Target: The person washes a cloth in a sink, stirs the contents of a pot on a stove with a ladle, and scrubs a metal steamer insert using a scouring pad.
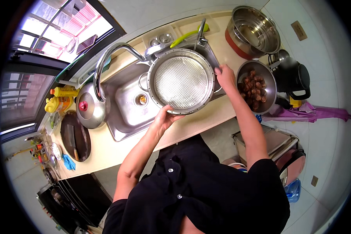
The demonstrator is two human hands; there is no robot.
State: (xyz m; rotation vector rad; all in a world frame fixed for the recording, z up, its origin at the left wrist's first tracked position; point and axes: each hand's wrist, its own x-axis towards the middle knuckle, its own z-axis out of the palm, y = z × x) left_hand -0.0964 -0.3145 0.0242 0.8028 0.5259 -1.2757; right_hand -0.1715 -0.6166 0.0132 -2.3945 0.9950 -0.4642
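Observation:
My left hand [165, 117] grips the near rim of a round stainless-steel steamer tier [181, 82] with a dimpled or perforated face and a loop handle on each side. The tier is above the double sink [128, 114] and covers most of the right basin. My right hand [226, 76] is at the tier's right edge by the handle, fingers curled and blurred; whether it grips the rim is unclear. A slim upright faucet [201, 38] stands just behind the tier. The large curved faucet [101, 67] arches over the left basin, where food scraps lie in the drain [141, 100].
On the right are stacked steel pots [253, 32], a steel pan of browned meat pieces [255, 87] and a black kettle [292, 76]. On the left stand a domed lid [89, 106], yellow bottles [58, 103] and a round board [83, 137] with a cleaver [72, 136].

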